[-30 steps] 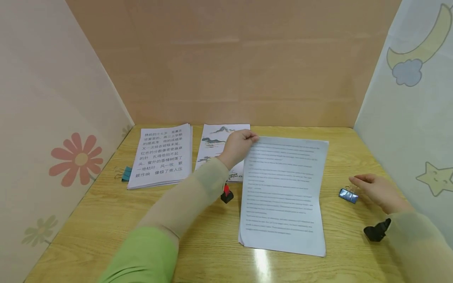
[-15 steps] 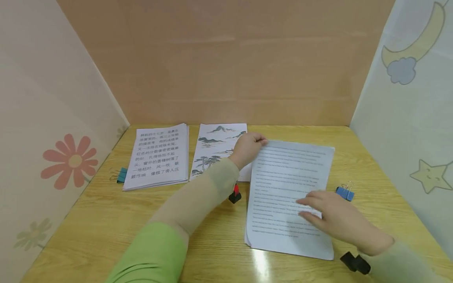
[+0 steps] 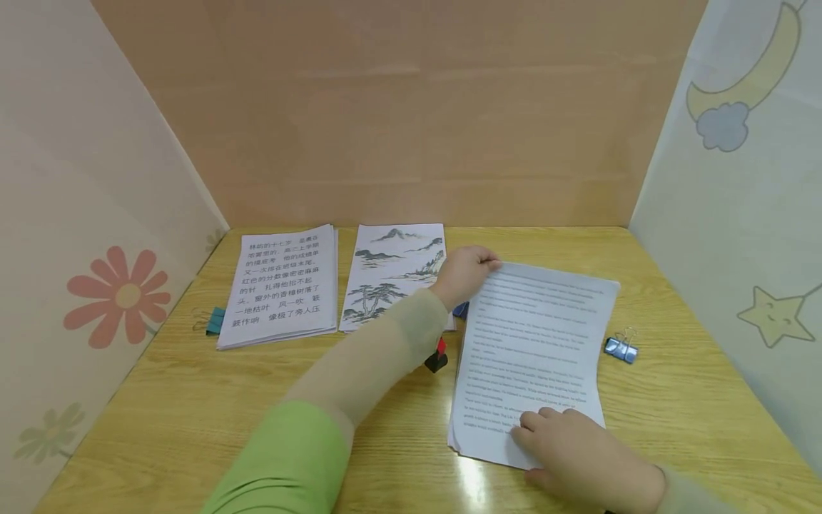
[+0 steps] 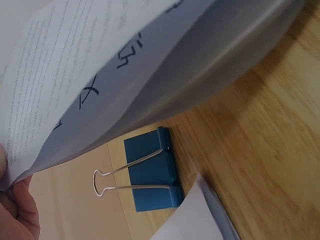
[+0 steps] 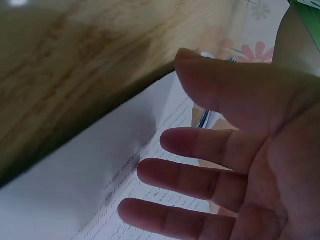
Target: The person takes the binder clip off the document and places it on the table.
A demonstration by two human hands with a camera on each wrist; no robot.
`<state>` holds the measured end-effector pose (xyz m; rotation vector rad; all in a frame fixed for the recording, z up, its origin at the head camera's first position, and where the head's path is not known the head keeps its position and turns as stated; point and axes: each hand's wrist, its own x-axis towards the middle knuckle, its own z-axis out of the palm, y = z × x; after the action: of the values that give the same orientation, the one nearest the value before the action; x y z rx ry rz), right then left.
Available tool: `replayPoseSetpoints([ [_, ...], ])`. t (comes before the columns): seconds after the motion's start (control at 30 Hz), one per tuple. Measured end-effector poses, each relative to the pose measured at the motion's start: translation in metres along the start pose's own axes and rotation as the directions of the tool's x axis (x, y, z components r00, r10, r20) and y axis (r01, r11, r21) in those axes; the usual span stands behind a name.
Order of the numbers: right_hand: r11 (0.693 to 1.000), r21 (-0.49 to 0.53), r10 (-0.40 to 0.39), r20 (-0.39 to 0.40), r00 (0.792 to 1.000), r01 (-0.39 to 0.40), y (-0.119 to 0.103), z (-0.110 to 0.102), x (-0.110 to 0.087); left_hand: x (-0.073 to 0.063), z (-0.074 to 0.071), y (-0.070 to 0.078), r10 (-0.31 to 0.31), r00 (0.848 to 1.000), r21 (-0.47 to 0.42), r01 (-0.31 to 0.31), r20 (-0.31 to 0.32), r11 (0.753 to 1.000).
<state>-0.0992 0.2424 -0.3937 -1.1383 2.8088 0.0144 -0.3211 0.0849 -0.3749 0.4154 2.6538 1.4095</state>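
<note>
My left hand (image 3: 465, 275) pinches the top left corner of a stack of sheets (image 3: 533, 335) printed with small lines of text. In the left wrist view the sheets (image 4: 75, 65) fan apart, and large dark characters show on a page beneath the top one. My right hand (image 3: 578, 450) is at the stack's lower right part; in the right wrist view its fingers (image 5: 175, 180) are extended over the page, thumb spread away. A blue binder clip (image 4: 150, 170) lies on the table under the raised sheets. Another blue binder clip (image 3: 621, 349) rests right of the stack.
At the back left lies a stack with large Chinese characters (image 3: 276, 285), a teal binder clip (image 3: 215, 321) beside it. A stack with a landscape drawing (image 3: 392, 275) lies to its right, partly behind my left arm. Patterned side walls and a brown back wall enclose the wooden table (image 3: 257, 400).
My right hand has left the blue binder clip on the right and moved left and down to the stack's bottom edge. The left hand keeps its pinch, and the sheets now slant slightly more.
</note>
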Motion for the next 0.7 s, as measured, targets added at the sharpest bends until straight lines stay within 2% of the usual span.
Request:
replayPoseSetpoints([
  [0.17,1.000,0.028,0.008,0.006,1.000,-0.008,-0.003,0.007,-0.001,0.002,0.007,0.005,0.004,1.000,0.040,-0.005,0.023,0.999],
  [0.3,1.000,0.025,0.017,-0.007,1.000,-0.017,-0.007,0.011,-0.001,0.003,0.010,0.008,0.044,0.998,0.157,-0.049,0.037,0.986],
  [0.4,1.000,0.020,0.022,-0.018,1.000,-0.022,-0.009,0.012,-0.001,0.003,0.012,0.010,0.062,0.996,0.208,-0.073,0.061,0.975],
  [0.7,0.999,-0.016,0.031,-0.063,0.998,-0.032,-0.011,0.013,-0.001,0.006,0.020,0.009,0.050,0.985,0.180,-0.080,0.163,0.980],
])
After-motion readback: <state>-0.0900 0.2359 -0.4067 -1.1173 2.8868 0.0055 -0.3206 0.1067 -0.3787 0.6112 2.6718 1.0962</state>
